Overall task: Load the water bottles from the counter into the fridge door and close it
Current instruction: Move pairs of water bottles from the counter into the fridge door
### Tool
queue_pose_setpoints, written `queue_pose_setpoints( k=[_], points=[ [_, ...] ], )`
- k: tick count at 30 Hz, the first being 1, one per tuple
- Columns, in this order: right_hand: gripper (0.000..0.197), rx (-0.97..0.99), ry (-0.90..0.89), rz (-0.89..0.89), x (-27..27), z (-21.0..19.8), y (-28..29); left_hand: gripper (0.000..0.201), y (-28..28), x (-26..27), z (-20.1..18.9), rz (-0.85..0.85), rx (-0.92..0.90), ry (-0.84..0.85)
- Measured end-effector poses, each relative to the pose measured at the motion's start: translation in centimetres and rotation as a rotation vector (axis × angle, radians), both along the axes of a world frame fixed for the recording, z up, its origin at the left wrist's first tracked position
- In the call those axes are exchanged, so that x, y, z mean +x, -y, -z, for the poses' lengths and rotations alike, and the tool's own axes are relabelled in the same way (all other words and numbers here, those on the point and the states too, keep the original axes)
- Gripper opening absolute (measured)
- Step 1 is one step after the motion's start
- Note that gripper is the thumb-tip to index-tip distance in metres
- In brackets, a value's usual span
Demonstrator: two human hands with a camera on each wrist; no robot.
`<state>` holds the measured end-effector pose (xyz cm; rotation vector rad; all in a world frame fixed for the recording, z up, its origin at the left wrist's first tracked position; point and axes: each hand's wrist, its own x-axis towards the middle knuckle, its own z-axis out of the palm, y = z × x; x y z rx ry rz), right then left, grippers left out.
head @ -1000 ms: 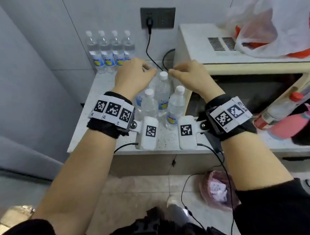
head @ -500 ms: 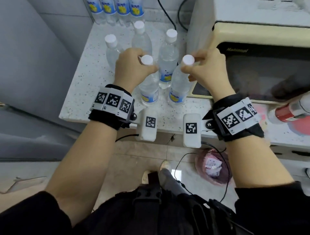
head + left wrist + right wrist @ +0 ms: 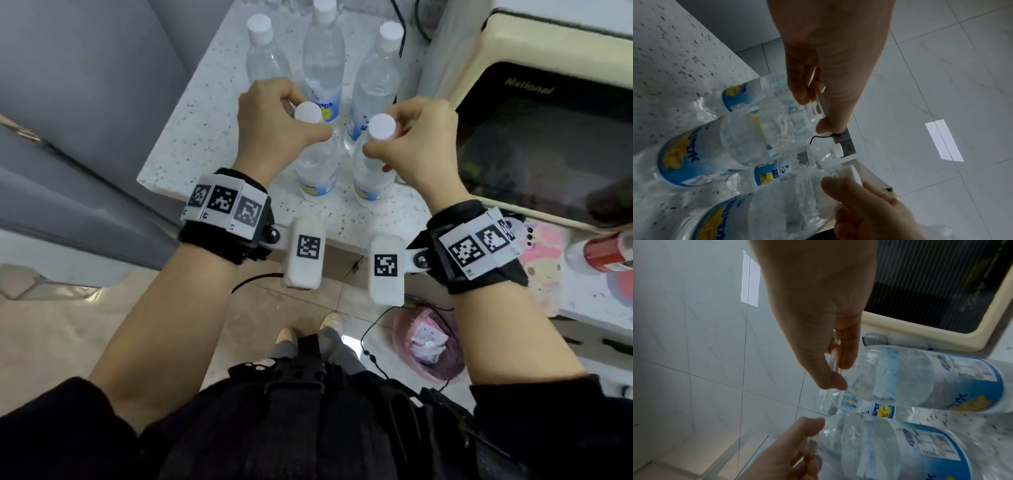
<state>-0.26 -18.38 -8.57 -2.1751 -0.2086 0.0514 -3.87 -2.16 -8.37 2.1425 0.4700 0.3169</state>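
Head view: looks steeply down from above onto the bench and floor. Wrist views: close, each facing along its hand toward the wall; both share the two front bottles.

Cream microwave oven with dark glass door: right part cut by frame edge. Left of oven, rearmost clear plastic water bottles cropped at top edge. Right of oven, red-capped container cut off, blurred, kind unclear. Bottle label text blurred, unreadable.
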Motion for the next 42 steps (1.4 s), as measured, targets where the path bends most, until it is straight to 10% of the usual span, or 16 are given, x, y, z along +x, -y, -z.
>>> queue_pose_setpoints(
  k=[21,31,42],
  points=[
    [0.016,0.154,-0.059,-0.118,-24.2,-0.6,-12.9,0.024,-11.6,-26.8,-1.1,-0.073,0.028,0.025],
    [0.032,0.136,-0.085,-0.437,-31.7,-1.0,-19.9,0.026,-16.6,-37.4,-0.9,-0.37,0.078,0.09],
    [0.031,0.173,0.013,-0.475,-35.1,-5.2,-28.5,0.022,-25.0,-40.3,-4.6,-0.455,0.128,0.234]
  ],
)
